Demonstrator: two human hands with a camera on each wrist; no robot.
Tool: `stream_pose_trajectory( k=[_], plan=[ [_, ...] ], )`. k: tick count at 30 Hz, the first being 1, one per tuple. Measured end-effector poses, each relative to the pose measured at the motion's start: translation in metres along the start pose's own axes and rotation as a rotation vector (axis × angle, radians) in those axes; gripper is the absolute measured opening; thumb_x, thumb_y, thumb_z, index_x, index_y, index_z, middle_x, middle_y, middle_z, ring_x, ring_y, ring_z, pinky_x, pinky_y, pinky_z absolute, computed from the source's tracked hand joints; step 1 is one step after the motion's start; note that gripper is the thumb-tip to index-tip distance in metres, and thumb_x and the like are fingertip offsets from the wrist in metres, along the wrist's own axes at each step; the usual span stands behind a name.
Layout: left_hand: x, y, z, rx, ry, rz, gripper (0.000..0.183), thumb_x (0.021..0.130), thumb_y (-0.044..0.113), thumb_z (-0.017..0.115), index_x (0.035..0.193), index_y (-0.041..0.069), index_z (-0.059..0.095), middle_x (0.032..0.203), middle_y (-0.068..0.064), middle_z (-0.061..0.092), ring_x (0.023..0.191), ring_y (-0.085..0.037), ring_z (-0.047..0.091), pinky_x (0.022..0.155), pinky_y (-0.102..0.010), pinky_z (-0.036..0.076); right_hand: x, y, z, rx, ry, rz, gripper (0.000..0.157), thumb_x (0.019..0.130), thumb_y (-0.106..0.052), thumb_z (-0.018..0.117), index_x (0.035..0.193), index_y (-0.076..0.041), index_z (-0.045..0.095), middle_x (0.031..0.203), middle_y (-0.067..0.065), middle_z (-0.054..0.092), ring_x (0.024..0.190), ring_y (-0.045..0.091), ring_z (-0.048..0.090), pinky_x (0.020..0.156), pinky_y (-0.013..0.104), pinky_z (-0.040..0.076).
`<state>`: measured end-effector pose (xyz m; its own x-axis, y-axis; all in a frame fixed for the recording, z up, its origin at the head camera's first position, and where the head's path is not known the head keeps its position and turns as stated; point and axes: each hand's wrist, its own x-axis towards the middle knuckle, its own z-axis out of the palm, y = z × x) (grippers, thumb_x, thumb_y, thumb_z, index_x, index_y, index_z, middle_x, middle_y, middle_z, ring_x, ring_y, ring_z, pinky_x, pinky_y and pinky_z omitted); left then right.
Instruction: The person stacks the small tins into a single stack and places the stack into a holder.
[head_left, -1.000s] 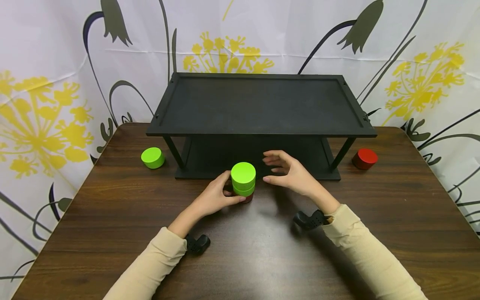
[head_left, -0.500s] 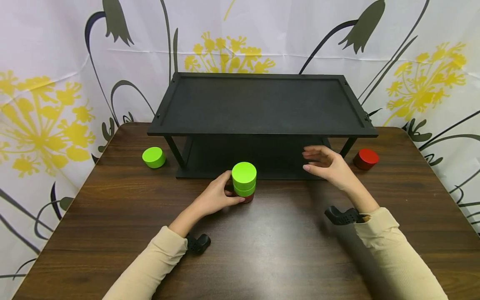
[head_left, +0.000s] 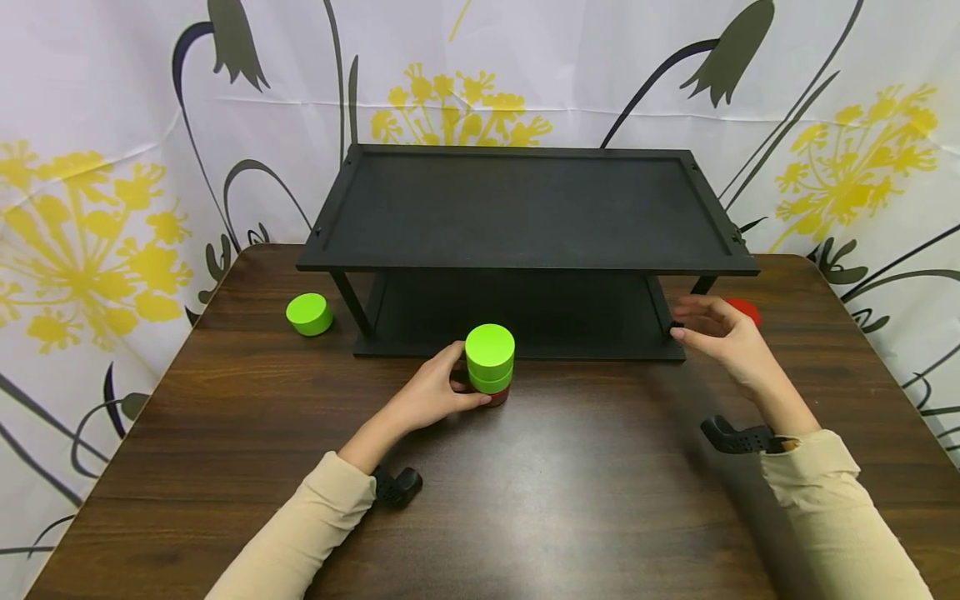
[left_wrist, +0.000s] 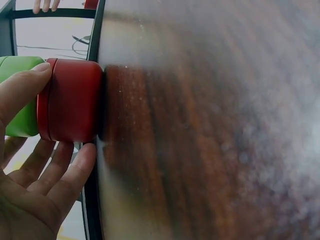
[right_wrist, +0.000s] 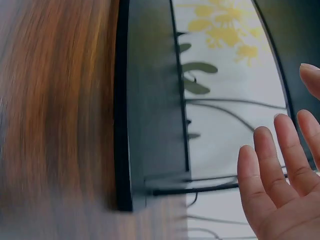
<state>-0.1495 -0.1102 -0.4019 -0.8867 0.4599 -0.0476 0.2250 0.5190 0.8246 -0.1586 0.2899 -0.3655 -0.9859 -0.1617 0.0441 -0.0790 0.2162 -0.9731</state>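
Near the table's middle, my left hand [head_left: 427,398] holds a stack of round lidded tins, a green tin [head_left: 490,354] on top of a red tin [left_wrist: 75,101]. The thumb lies along the near side, at the seam of the red tin in the left wrist view, and the fingers reach round the other side. The red tin's base sits on the table. My right hand [head_left: 723,343] holds nothing, its fingers spread in the right wrist view. It hovers at the shelf's right end and partly hides another red tin [head_left: 744,311] behind it.
A black two-tier shelf [head_left: 525,208] stands at the back of the wooden table [head_left: 585,483]. Its upper board overhangs the lower board [head_left: 525,312], with slanted posts between them. Left of it is a single green tin [head_left: 308,315]. A patterned curtain [head_left: 570,75] hangs behind.
My right hand has moved away from the stack to the right, past the shelf's front, and now overlaps the far red tin. The left hand has stayed on the stack.
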Motion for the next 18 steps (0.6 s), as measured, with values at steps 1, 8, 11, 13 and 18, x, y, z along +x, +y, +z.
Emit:
stream_pose_trajectory(
  k=[1,8,11,13,18],
  plan=[
    [0.0,0.0,0.0,0.001,0.0,-0.001,0.069,0.079,0.014,0.078,0.135,0.005,0.04,0.134,-0.016,0.049,0.118,-0.031,0.056,0.087,-0.034,0.058,-0.001,0.001,-0.003,0.011,0.004,-0.004,0.036,0.091,-0.003,0.062,0.121,-0.021,0.056,0.108,-0.016,0.062,0.098,-0.002,0.062,0.076,0.011,0.052],
    [0.0,-0.001,0.0,-0.001,0.0,-0.008,0.069,0.079,0.014,0.078,0.135,0.006,0.04,0.134,-0.016,0.049,0.115,-0.03,0.058,0.086,-0.033,0.058,-0.005,0.009,-0.023,0.089,0.077,0.002,0.035,0.089,-0.003,0.065,0.12,-0.016,0.057,0.104,-0.013,0.063,0.092,-0.004,0.063,0.071,0.012,0.054],
    [0.0,-0.001,0.0,-0.003,-0.001,-0.008,0.068,0.079,0.015,0.078,0.135,0.006,0.04,0.133,-0.016,0.049,0.113,-0.029,0.06,0.086,-0.033,0.058,-0.005,0.012,-0.03,0.008,0.124,0.028,0.034,0.089,-0.006,0.066,0.117,-0.024,0.058,0.102,-0.02,0.063,0.091,-0.008,0.061,0.07,0.01,0.053],
    [0.0,-0.002,0.0,-0.003,0.0,-0.007,0.067,0.079,0.015,0.078,0.135,0.006,0.04,0.133,-0.016,0.049,0.112,-0.029,0.06,0.085,-0.033,0.058,-0.005,0.013,-0.035,-0.07,0.155,0.05,0.034,0.089,-0.01,0.067,0.116,-0.029,0.059,0.101,-0.024,0.063,0.093,-0.011,0.059,0.07,0.008,0.051],
    [0.0,-0.002,0.001,-0.012,0.001,-0.007,0.067,0.079,0.014,0.078,0.134,0.006,0.041,0.133,-0.017,0.05,0.114,-0.03,0.059,0.086,-0.033,0.058,-0.003,0.019,-0.046,-0.175,0.214,0.094,0.033,0.09,-0.018,0.067,0.117,-0.033,0.057,0.1,-0.03,0.06,0.094,-0.014,0.056,0.072,0.004,0.046]
  ],
)
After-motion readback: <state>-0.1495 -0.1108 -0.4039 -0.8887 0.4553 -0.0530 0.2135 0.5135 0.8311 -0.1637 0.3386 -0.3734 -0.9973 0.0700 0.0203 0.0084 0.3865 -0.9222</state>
